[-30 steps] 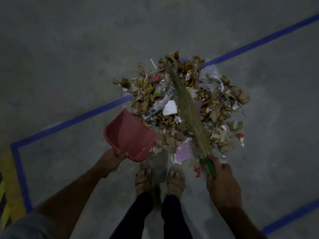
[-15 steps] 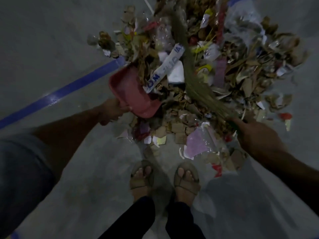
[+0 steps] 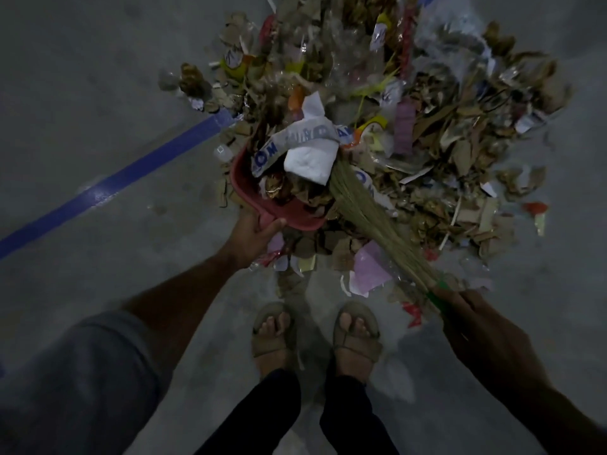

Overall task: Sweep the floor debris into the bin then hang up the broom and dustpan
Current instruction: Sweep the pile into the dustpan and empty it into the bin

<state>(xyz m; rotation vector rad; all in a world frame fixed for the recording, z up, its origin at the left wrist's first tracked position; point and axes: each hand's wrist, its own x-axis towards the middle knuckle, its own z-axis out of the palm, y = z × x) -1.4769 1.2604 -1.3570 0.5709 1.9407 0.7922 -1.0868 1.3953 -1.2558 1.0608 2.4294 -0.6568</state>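
My left hand (image 3: 253,234) grips the dustpan (image 3: 244,188), smooth red plastic with a slight sheen. My right hand (image 3: 473,326) holds the broom (image 3: 368,218): dry, straw-like matt bristles on a glossy green plastic handle. The debris (image 3: 443,133) at 12 o'clock is matt torn cardboard, paper scraps and glossy clear film. The floor (image 3: 98,93) is matt, rough concrete; its blue line (image 3: 108,188) shines faintly.

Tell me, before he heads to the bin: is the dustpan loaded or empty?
Loaded: the red dustpan holds brown scraps and white paper.
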